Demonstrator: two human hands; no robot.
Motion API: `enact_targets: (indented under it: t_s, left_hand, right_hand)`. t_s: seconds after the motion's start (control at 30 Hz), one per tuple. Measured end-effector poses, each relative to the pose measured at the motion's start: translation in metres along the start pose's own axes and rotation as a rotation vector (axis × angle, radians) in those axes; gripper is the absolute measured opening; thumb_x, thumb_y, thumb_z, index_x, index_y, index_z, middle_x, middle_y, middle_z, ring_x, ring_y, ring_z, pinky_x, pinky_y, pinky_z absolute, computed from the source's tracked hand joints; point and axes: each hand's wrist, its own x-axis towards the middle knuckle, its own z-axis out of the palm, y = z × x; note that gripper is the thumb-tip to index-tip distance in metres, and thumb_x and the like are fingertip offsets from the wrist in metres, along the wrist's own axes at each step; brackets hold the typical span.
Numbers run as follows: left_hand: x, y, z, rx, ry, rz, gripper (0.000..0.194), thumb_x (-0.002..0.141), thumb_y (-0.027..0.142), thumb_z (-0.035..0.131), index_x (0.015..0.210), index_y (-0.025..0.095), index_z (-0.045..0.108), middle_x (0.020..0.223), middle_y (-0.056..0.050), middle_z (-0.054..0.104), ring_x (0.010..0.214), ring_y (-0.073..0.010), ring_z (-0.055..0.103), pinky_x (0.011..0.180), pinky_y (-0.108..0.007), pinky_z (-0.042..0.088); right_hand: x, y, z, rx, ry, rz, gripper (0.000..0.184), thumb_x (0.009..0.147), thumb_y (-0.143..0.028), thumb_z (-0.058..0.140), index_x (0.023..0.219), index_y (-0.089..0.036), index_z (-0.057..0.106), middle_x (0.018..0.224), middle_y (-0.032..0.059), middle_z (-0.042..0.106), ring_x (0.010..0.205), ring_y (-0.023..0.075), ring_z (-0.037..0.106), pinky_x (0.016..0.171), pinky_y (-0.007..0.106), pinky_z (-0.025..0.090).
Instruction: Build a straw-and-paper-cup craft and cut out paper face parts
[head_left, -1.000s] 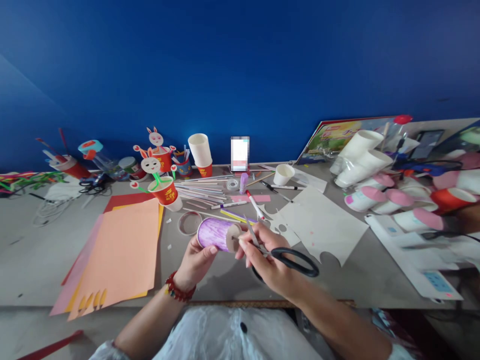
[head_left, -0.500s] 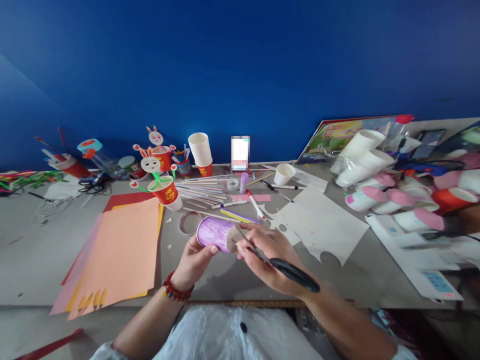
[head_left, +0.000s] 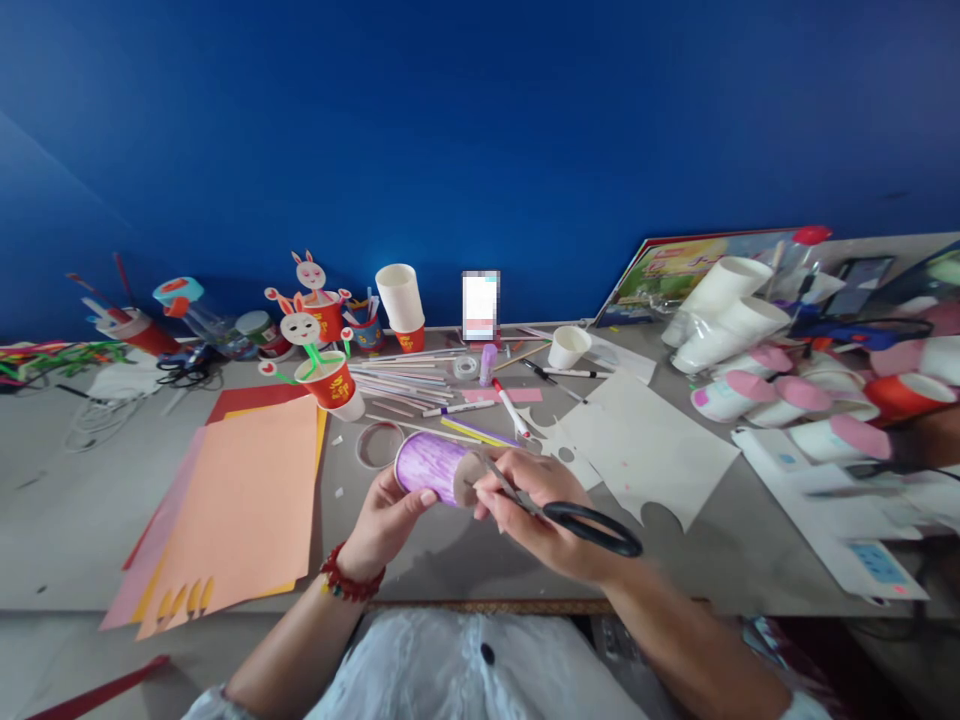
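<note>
A paper cup coloured in purple streaks lies tilted on its side in the air, its base turned to the right. Around its open end wraps my left hand, thumb along the near side. My right hand grips a pair of scissors with black handles. The metal blades point at the cup's greyish base and appear to touch it; whether the tip has gone through I cannot tell. Below the cup is the grey table.
Orange paper sheets lie to the left. A tape roll sits just behind my left hand. Beyond are paper straws, markers, a white cup and rabbit cups. Cut white paper and pink-topped cups are at the right.
The scissors have turned slightly, so the handle loop now shows wider. Both hands and the purple cup stay nearly where they were.
</note>
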Motion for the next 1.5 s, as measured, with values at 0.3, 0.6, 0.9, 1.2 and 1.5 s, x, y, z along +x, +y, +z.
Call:
enact_targets:
  t_s: [0.3, 0.6, 0.9, 1.2, 1.5]
  left_hand:
    - [0.001, -0.004, 0.004, -0.152, 0.042, 0.009, 0.031, 0.071, 0.033, 0.087, 0.096, 0.018, 0.076, 0.089, -0.005, 0.079, 0.084, -0.0193, 0.073, 0.082, -0.030, 0.056]
    - [0.004, 0.000, 0.002, -0.283, 0.070, -0.118, 0.034, 0.069, 0.034, 0.087, 0.096, 0.018, 0.075, 0.097, -0.006, 0.079, 0.089, -0.0205, 0.073, 0.080, -0.031, 0.059]
    - [0.012, 0.009, -0.007, 0.279, 0.112, 0.057, 0.030, 0.077, 0.036, 0.081, 0.098, 0.016, 0.072, 0.086, -0.003, 0.074, 0.077, -0.0155, 0.066, 0.075, -0.026, 0.054]
    - [0.028, 0.045, -0.026, 1.362, -0.181, 0.552, 0.010, 0.093, 0.023, 0.054, 0.094, 0.018, 0.063, 0.102, -0.011, 0.068, 0.098, -0.0248, 0.064, 0.083, -0.034, 0.050]
    - [0.034, 0.043, -0.017, 1.460, -0.317, 0.710, 0.014, 0.092, 0.030, 0.064, 0.101, 0.020, 0.065, 0.107, -0.009, 0.071, 0.098, -0.0232, 0.069, 0.084, -0.033, 0.053]
  right_hand:
    - [-0.009, 0.009, 0.014, 0.297, 0.111, 0.264, 0.018, 0.099, -0.033, 0.053, 0.086, -0.021, 0.056, 0.078, 0.0004, 0.072, 0.054, 0.0092, 0.061, 0.048, 0.018, 0.047]
    - [-0.016, 0.011, 0.009, 0.026, 0.286, 0.156, 0.010, 0.099, -0.026, 0.053, 0.098, -0.024, 0.062, 0.079, -0.0008, 0.074, 0.056, 0.0101, 0.063, 0.056, 0.020, 0.050]
    - [-0.020, 0.058, 0.026, -0.428, 0.254, 0.111, 0.012, 0.096, -0.023, 0.054, 0.100, -0.022, 0.065, 0.087, 0.0047, 0.075, 0.078, 0.0199, 0.071, 0.070, 0.027, 0.051]
    - [-0.031, 0.091, 0.047, -0.784, -0.308, 0.204, 0.040, 0.090, -0.008, 0.053, 0.128, -0.018, 0.060, 0.118, 0.0115, 0.068, 0.108, 0.0281, 0.062, 0.094, 0.040, 0.049]
    - [-0.006, 0.093, 0.015, -0.777, -0.225, 0.354, 0.039, 0.092, -0.014, 0.052, 0.130, -0.020, 0.057, 0.126, 0.0106, 0.065, 0.121, 0.0261, 0.056, 0.099, 0.034, 0.043]
